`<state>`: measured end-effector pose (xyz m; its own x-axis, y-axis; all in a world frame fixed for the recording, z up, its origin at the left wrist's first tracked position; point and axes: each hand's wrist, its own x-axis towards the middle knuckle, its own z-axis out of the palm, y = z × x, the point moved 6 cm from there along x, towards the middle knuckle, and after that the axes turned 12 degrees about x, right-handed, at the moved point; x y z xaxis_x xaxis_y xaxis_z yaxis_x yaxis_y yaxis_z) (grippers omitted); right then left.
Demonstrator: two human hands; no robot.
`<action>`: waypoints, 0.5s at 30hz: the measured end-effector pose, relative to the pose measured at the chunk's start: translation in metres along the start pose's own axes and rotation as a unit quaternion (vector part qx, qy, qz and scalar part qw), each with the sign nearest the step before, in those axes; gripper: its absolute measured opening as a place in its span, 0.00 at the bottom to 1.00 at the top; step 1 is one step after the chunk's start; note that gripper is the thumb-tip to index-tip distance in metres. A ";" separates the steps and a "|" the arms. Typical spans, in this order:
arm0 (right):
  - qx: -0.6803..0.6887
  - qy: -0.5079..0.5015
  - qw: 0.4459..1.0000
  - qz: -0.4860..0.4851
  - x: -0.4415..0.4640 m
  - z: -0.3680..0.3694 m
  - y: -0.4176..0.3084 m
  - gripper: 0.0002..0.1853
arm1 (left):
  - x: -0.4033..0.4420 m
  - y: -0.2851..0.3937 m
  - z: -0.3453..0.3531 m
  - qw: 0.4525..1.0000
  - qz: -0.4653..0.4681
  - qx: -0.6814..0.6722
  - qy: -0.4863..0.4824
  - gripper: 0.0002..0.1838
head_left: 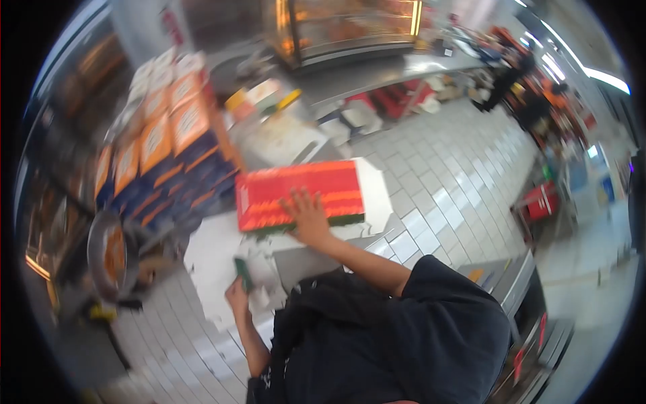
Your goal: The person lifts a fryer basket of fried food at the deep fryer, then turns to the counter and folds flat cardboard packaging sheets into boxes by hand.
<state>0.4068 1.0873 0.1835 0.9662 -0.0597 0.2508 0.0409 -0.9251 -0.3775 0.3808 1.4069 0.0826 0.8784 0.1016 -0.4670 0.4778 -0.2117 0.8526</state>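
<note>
My right hand lies with fingers spread on top of a red box with a green lower side. The box rests on a white sheet, perhaps flat cardboard, that shows past its right end. To the lower left, my left hand is closed around a small green object; blur hides its exact kind. Another broad white sheet lies under and beside that hand, with crumpled pale pieces near the green object.
Stacked orange and dark blue boxes stand at the left. Below them is a round metal pan with orange contents. A lit display case is at the back. Tiled floor stretches right, with a person far off.
</note>
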 end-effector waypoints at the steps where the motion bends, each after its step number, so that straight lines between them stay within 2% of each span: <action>1: 0.012 0.003 1.000 -0.005 -0.003 -0.003 0.000 0.53 | -0.008 0.008 -0.003 0.999 -0.012 -0.040 -0.007 0.17; 6: 0.034 0.020 0.999 -0.002 -0.003 -0.018 -0.003 0.54 | -0.002 -0.014 -0.002 0.987 -0.063 -0.129 -0.068 0.14; 8: 0.051 -0.012 0.999 -0.004 -0.003 -0.015 -0.001 0.55 | -0.009 -0.014 0.004 0.969 -0.137 -0.189 -0.084 0.15; 11: 0.078 -0.004 0.997 -0.011 -0.005 -0.019 -0.001 0.53 | 0.002 -0.022 -0.005 0.959 -0.140 -0.220 -0.110 0.11; 13: 0.090 -0.002 0.996 -0.004 -0.005 -0.022 -0.003 0.53 | -0.004 -0.007 -0.023 0.995 -0.046 -0.088 -0.030 0.11; 14: 0.100 -0.007 0.995 -0.001 -0.005 -0.022 -0.004 0.52 | 0.001 -0.012 -0.028 0.995 -0.045 -0.086 -0.030 0.11; 15: 0.101 -0.006 0.995 0.001 -0.006 -0.022 -0.005 0.52 | 0.008 -0.004 -0.049 0.985 0.103 0.105 0.093 0.12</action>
<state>0.3956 1.0838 0.2033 0.9690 -0.0565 0.2404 0.0877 -0.8312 -0.5490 0.3861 1.4563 0.0868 0.9525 0.2079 -0.2224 0.2942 -0.4407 0.8481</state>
